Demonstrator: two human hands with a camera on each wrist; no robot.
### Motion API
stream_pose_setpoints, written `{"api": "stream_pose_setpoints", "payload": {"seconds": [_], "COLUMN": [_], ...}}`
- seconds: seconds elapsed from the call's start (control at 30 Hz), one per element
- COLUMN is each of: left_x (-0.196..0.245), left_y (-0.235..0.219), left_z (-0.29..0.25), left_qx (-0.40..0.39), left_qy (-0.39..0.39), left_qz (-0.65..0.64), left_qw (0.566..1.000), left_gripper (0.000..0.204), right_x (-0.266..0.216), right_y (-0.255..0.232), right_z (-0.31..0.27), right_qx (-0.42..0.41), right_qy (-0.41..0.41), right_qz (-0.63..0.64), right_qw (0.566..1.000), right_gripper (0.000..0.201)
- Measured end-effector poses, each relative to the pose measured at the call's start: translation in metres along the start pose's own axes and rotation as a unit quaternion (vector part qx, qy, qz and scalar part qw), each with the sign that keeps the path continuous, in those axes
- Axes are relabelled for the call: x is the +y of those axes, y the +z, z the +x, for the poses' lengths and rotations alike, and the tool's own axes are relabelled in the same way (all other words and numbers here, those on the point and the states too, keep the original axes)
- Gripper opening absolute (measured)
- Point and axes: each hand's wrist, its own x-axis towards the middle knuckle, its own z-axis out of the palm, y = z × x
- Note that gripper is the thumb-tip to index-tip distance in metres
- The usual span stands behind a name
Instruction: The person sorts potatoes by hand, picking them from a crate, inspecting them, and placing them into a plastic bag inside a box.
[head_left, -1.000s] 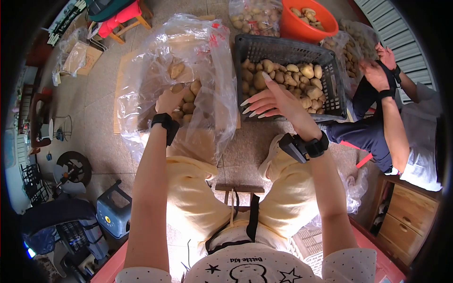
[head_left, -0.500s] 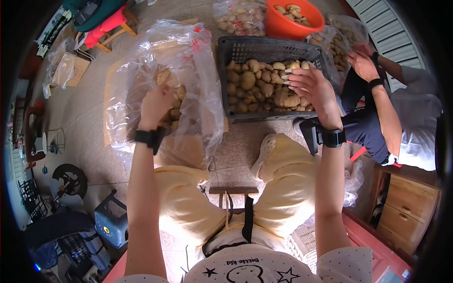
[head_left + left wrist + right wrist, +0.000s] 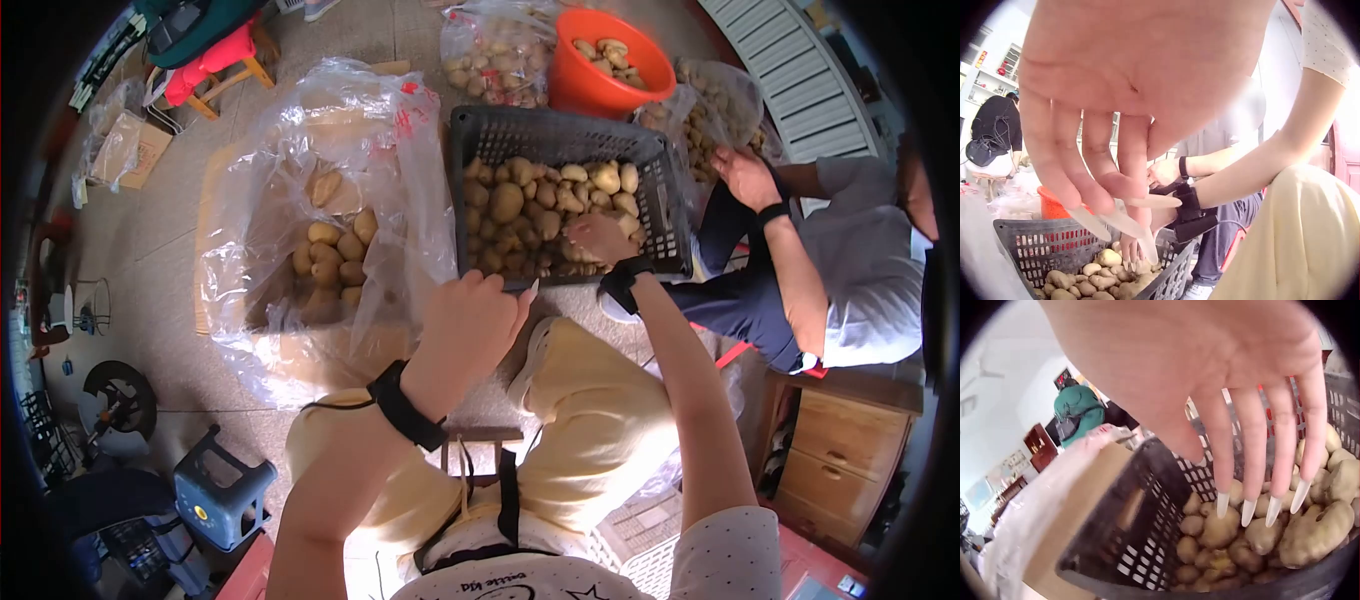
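A black plastic crate (image 3: 580, 128) holds many potatoes (image 3: 508, 202). My right hand (image 3: 598, 240) is down in its right part, with straight fingers spread over the potatoes in the right wrist view, gripping none. One large knobbly potato (image 3: 1316, 534) lies beside those fingertips. By the crate's front left corner is my left hand (image 3: 468, 325); the left wrist view shows its fingers (image 3: 1094, 156) loosely bent with nothing in them. To the left stands a cardboard box lined with clear plastic (image 3: 410, 200), with several potatoes (image 3: 325, 255) inside.
An orange bucket (image 3: 610, 65) of potatoes stands behind the crate, between potato-filled clear bags (image 3: 500, 60). Another person (image 3: 850, 250) sits close at the right. A wooden cabinet (image 3: 835, 455) is at the lower right, a blue stool (image 3: 222, 490) at the lower left.
My left hand has come out of the plastic-lined box, moving right and back toward my body. The right hand has gone from above the crate down to its potatoes. The head view has shifted.
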Motion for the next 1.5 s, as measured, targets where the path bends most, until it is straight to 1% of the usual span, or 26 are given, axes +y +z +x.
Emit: {"api": "stream_pose_setpoints", "payload": {"seconds": [0.03,0.07,0.17,0.2,0.23,0.3,0.33,0.37,0.47,0.63,0.7,0.73,0.77,0.83,0.87,0.93,1.07,1.13,1.17,1.23,1.27,1.3,1.37,1.43,1.47,1.5], "left_x": [-0.001,-0.002,-0.005,-0.007,-0.009,-0.011,-0.012,-0.012,-0.014,-0.015,-0.019,-0.021,-0.022,-0.024,-0.025,-0.025,-0.026,-0.025,-0.026,-0.026,-0.026,-0.026,-0.025,-0.024,-0.025,-0.027], "left_y": [0.000,-0.001,-0.006,-0.007,-0.008,-0.008,-0.009,-0.010,-0.013,-0.024,-0.029,-0.029,-0.029,-0.029,-0.029,-0.029,-0.027,-0.024,-0.022,-0.021,-0.021,-0.021,-0.020,-0.018,-0.016,-0.016], "left_z": [0.002,0.003,0.006,0.007,0.006,0.005,0.004,0.004,0.000,-0.001,0.000,0.000,0.000,0.000,0.000,0.000,-0.001,-0.003,-0.003,-0.002,-0.002,-0.003,-0.002,-0.003,-0.003,-0.004], "left_qx": [0.006,0.009,0.012,0.014,0.014,0.012,0.012,0.011,0.006,-0.017,-0.019,-0.022,-0.027,-0.032,-0.034,-0.037,-0.028,-0.025,-0.019,-0.007,-0.002,0.004,0.007,0.011,0.018,0.023], "left_qy": [-0.003,-0.009,-0.028,-0.034,-0.041,-0.056,-0.062,-0.060,-0.065,-0.066,-0.071,-0.073,-0.076,-0.082,-0.082,-0.084,-0.086,-0.091,-0.091,-0.095,-0.089,-0.083,-0.085,-0.085,-0.076,-0.067], "left_qz": [-0.003,-0.001,-0.002,-0.001,-0.001,0.016,0.019,0.030,0.036,0.023,0.020,0.022,0.023,0.024,0.025,0.026,0.034,0.038,0.037,0.033,0.036,0.041,0.034,0.030,0.031,0.034], "left_qw": [1.000,1.000,1.000,0.999,0.999,0.998,0.998,0.998,0.997,0.997,0.997,0.997,0.996,0.996,0.996,0.995,0.995,0.995,0.995,0.995,0.995,0.996,0.996,0.996,0.996,0.997], "left_gripper": [0.044,0.044,0.043,0.043,0.043,0.040,0.040,0.038,0.034,0.029,0.027,0.027,0.027,0.027,0.027,0.027,0.026,0.026,0.026,0.026,0.025,0.025,0.024,0.024,0.023,0.023], "right_x": [-0.001,0.000,0.016,0.013,0.012,0.011,0.013,0.014,0.031,0.033,0.032,0.024,0.026,0.045,0.056,0.073,0.064,0.050,0.044,0.023,0.011,-0.005,-0.029,-0.037,-0.033,-0.039], "right_y": [0.002,0.001,0.013,0.014,0.016,0.022,0.031,0.039,0.064,0.089,0.099,0.097,0.105,0.126,0.134,0.145,0.140,0.122,0.112,0.090,0.071,0.054,0.028,0.013,0.010,0.005], "right_z": [0.006,0.017,0.050,0.060,0.066,0.078,0.085,0.091,0.110,0.114,0.112,0.105,0.107,0.115,0.121,0.127,0.126,0.121,0.117,0.110,0.096,0.084,0.060,0.041,0.036,0.029], "right_qx": [-0.025,-0.064,-0.054,-0.065,-0.070,-0.104,-0.109,-0.112,-0.163,-0.156,-0.122,-0.129,-0.133,-0.070,-0.072,-0.051,-0.054,-0.082,-0.085,0.008,0.028,0.026,0.061,0.073,0.031,-0.011], "right_qy": [0.017,0.005,-0.028,-0.002,-0.006,0.007,-0.011,-0.016,-0.013,0.004,0.018,0.000,-0.002,-0.004,-0.006,-0.031,-0.046,0.018,0.018,0.020,-0.038,-0.041,-0.122,-0.152,-0.141,-0.127], "right_qz": [-0.007,-0.037,-0.095,-0.100,-0.102,-0.217,-0.280,-0.280,-0.319,-0.324,-0.348,-0.384,-0.383,-0.436,-0.436,-0.443,-0.475,-0.407,-0.413,-0.362,-0.309,-0.315,-0.179,-0.149,0.025,0.199], "right_qw": [1.000,0.997,0.994,0.993,0.992,0.971,0.954,0.953,0.933,0.933,0.929,0.914,0.914,0.897,0.897,0.894,0.877,0.910,0.907,0.932,0.950,0.948,0.974,0.974,0.989,0.972], "right_gripper": [0.033,0.047,0.051,0.058,0.058,0.062,0.074,0.074,0.089,0.089,0.077,0.057,0.057,0.041,0.041,0.071,0.068,0.042,0.042,0.050,0.058,0.058,0.065,0.064,0.060,0.055]}}
